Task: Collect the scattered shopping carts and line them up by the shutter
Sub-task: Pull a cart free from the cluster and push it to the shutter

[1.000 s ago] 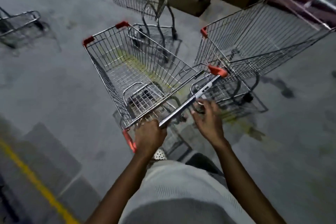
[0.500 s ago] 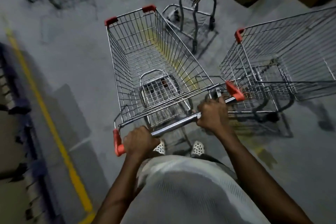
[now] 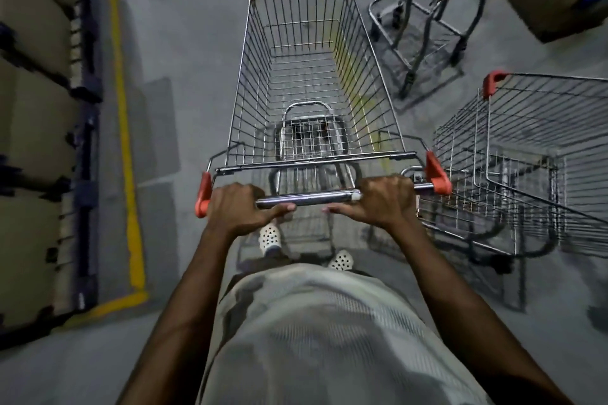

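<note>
Cart (image 3: 312,76) sits right in front of my hands, and I hold its shiny bar. My left hand (image 3: 238,209) is wrapped tight on the bar's left end. My right hand (image 3: 385,200) grips the other end. Just right of it stands a second cart (image 3: 533,158).

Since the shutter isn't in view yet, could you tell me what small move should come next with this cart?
Probably push the cart straight ahead: both hands, left and right, grip its handle, and the floor ahead looks open, with another cart close on the right.
</note>
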The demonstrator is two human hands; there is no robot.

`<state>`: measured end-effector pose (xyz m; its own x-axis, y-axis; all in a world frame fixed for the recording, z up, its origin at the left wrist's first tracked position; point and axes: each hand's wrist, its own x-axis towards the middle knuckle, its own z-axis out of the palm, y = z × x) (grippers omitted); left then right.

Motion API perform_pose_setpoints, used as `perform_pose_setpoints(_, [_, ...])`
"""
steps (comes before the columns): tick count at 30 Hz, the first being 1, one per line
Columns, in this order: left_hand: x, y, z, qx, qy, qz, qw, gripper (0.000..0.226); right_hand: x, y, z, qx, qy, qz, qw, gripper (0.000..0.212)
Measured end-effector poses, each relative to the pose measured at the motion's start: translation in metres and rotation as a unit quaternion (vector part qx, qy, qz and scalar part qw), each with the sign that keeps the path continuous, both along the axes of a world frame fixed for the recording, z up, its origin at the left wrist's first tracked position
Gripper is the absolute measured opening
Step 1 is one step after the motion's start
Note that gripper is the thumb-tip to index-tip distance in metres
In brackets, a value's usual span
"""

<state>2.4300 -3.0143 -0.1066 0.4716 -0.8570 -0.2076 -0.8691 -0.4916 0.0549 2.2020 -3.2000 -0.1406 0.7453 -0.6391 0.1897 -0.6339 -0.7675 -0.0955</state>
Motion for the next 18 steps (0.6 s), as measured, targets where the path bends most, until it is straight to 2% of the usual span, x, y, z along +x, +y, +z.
perform_pose_setpoints(3, [-0.005, 0.000, -0.002, -0.020, -0.004, 0.014, 1.000, 0.093, 0.002, -0.002, 0.004, -0.019, -0.016, -0.013, 1.000, 0.083])
perform_pose_setpoints(9, [-0.004, -0.005, -0.002, -0.029, -0.023, 0.023, 0.999, 0.089, 0.011, -0.011, 0.004, -0.021, -0.007, -0.020, 1.000, 0.092])
perform_pose_setpoints(14, [-0.003, -0.014, -0.004, -0.017, -0.033, 0.042, 0.998, 0.100, 0.018, -0.028, 0.008, -0.014, 0.046, 0.025, 0.999, 0.097])
perform_pose_setpoints(18, [0.001, -0.019, -0.006, -0.004, -0.043, 0.060, 0.997, 0.098, 0.025, -0.041, 0.009, -0.023, 0.069, 0.033, 0.997, 0.096])
